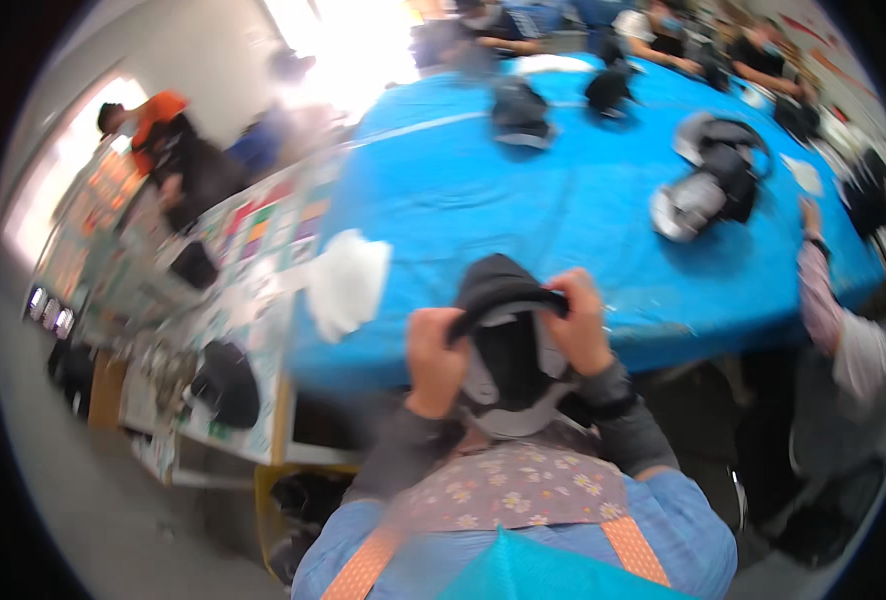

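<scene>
A black cap (515, 365) with pale grey panels is held in front of my body, at the near edge of the blue-covered table (453, 200). Its hollow inside faces me, and a thick dark curved edge spans between my two hands. My left hand (436, 362) is closed on the left end of that edge. Gripping the opposite end, my right hand (581, 322) sits slightly higher. The fingertips of both hands are partly hidden behind the cap. Soft white sheets (348, 285) lie on the table beyond my left hand.
Grey and black caps (718, 175) are piled at the right of the table; more caps (521, 112) stand farther back. On the left side table (275, 405) rests a black cap (228, 385), above a yellow bin (266, 500). A co-worker's arm (821, 290) reaches the right edge.
</scene>
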Available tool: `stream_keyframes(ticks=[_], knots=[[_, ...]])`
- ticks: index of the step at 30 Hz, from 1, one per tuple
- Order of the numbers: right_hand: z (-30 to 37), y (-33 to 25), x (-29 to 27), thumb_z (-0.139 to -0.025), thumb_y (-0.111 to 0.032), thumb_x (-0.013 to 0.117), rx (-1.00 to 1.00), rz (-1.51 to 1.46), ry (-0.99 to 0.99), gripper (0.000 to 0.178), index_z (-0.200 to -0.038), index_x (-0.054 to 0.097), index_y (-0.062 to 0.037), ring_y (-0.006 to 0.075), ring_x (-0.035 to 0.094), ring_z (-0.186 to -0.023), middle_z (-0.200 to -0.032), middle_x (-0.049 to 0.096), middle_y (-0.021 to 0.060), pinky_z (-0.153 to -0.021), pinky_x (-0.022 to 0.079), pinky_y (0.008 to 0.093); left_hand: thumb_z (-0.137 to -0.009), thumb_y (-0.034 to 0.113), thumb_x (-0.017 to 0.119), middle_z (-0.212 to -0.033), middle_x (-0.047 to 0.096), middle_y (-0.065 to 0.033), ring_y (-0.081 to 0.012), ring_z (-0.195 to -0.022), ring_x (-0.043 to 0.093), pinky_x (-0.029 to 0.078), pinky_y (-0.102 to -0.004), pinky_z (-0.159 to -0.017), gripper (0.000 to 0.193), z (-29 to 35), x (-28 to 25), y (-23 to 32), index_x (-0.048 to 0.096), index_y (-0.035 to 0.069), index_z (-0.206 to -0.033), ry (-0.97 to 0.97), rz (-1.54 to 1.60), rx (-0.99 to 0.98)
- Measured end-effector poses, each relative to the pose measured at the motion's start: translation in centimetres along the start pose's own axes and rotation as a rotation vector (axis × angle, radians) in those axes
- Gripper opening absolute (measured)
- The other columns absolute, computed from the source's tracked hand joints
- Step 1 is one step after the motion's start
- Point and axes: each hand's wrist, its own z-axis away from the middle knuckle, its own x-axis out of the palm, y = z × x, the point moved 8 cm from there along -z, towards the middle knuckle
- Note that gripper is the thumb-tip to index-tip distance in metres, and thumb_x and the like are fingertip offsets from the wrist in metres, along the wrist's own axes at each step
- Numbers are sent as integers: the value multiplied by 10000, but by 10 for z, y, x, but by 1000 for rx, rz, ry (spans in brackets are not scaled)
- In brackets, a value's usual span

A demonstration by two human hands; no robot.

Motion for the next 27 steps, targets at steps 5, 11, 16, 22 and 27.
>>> stream_keyframes(ticks=[5, 11, 16, 22, 27], knots=[[7, -7, -12, -734, 51, 711, -9, 58, 11, 280, -961, 567, -27, 347, 605, -877, -966, 591, 150, -739, 497, 377, -726, -37, 743, -891, 613, -66, -297, -819, 603, 501, -388, -675, 293, 13, -1, 16, 654, 105, -966, 82, 17, 163], [-8, -54, -18, -786, -1, 712, -229, 295, -60, 212, -990, 660, -26, 341, 630, -819, -888, 640, 130, -700, 509, 409, -859, 79, 675, -1071, 698, -175, -358, -921, 671, 530, -432, -716, 400, 11, -2, -4, 637, 49, -1256, -142, -54, -202], [-11, -36, -2, -867, -119, 680, -150, 433, -200, 125, -951, 663, -27, 362, 631, -788, -815, 634, 153, -656, 499, 446, -923, 182, 656, -816, 687, -196, -374, -705, 663, 513, -449, -605, 386, 12, 8, 0, 638, 32, -1278, -200, -160, -202], [-5, -102, 18, -927, -115, 642, -129, 497, -140, 208, -769, 554, -12, 377, 590, -644, -701, 575, 169, -561, 452, 463, -1003, 242, 582, -688, 625, -211, -414, -619, 616, 472, -465, -529, 261, 3, 14, 17, 680, 22, -1102, -116, -21, -352], [10, -108, 18, -928, -96, 638, -122, 468, -85, 174, -792, 572, -10, 366, 590, -641, -714, 579, 164, -552, 452, 443, -1014, 242, 569, -694, 609, -226, -422, -624, 610, 462, -469, -521, 257, 15, 25, 34, 634, 17, -909, -119, 100, -270]])
